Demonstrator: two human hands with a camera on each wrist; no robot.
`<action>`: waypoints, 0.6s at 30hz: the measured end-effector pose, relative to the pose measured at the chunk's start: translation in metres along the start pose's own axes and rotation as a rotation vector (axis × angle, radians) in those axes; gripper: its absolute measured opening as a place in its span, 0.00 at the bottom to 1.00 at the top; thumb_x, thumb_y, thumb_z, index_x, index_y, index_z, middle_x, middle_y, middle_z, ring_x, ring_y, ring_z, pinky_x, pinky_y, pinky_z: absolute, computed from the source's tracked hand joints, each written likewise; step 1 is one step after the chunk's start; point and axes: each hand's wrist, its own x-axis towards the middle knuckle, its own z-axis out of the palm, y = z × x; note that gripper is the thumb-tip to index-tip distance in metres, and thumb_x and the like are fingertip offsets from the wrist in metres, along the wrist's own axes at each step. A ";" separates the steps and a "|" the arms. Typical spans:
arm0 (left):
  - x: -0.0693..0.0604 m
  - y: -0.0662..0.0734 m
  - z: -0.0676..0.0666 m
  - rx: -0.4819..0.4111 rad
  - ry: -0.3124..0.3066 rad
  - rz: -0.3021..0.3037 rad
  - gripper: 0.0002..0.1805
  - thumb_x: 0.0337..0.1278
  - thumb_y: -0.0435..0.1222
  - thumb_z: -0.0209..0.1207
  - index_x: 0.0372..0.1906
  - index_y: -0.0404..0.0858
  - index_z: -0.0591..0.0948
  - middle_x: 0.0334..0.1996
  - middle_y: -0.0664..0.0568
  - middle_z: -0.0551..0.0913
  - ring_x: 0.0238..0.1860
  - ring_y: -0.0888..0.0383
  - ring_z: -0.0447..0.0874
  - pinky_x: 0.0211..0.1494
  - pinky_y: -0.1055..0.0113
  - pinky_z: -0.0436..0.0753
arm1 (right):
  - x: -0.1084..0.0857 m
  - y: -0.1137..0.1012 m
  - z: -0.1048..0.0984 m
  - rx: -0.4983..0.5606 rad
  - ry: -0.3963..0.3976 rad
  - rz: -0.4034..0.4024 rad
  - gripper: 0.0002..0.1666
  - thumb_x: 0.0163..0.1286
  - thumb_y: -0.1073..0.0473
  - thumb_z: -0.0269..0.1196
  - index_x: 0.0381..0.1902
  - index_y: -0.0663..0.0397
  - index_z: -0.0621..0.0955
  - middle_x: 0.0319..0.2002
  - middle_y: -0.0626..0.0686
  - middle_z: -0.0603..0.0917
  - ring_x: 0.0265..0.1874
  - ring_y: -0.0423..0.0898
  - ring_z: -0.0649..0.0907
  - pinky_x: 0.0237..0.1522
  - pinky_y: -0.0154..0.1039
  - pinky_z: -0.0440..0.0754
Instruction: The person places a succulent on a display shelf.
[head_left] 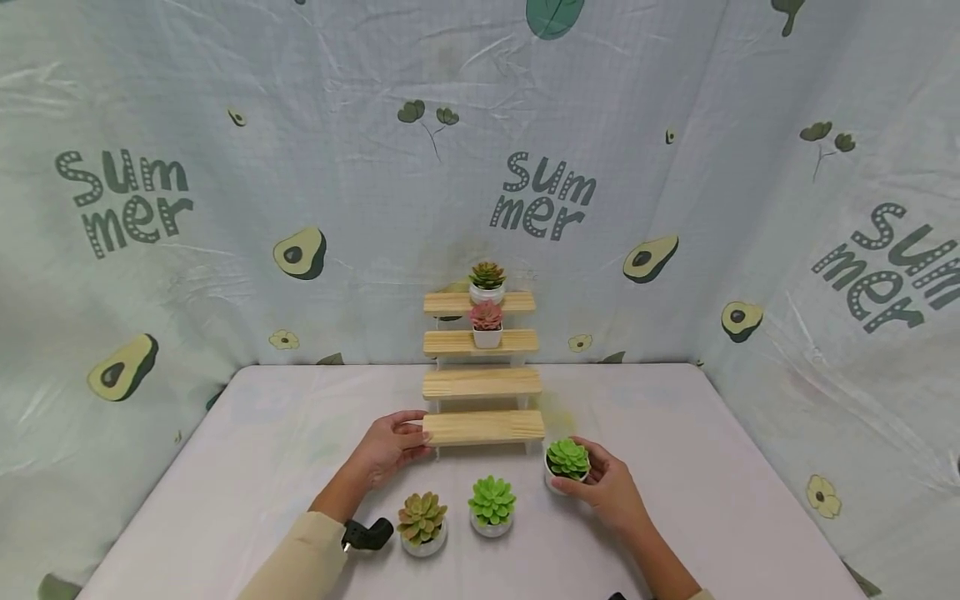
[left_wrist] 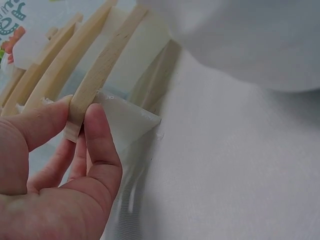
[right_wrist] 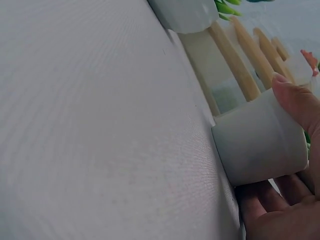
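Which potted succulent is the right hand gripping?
The bright green succulent right of the bottom step: the right hand grips its pot; the other bright green plant, brownish plant, pink plant and top-step plant are unheld.

Head view: table (head_left: 637,404) and shelf (head_left: 483,384) are seen forward and down, well back. Wrist views, tilted: left hand (left_wrist: 60,200) and right hand (right_wrist: 300,205) are seen close; shelf is shared by all three.
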 end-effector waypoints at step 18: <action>0.003 -0.003 -0.002 -0.005 -0.023 0.019 0.28 0.67 0.24 0.61 0.70 0.28 0.70 0.45 0.44 0.84 0.39 0.57 0.87 0.43 0.66 0.89 | 0.001 0.002 0.002 0.027 0.009 0.016 0.49 0.55 0.61 0.80 0.73 0.56 0.72 0.68 0.62 0.78 0.58 0.46 0.84 0.48 0.29 0.85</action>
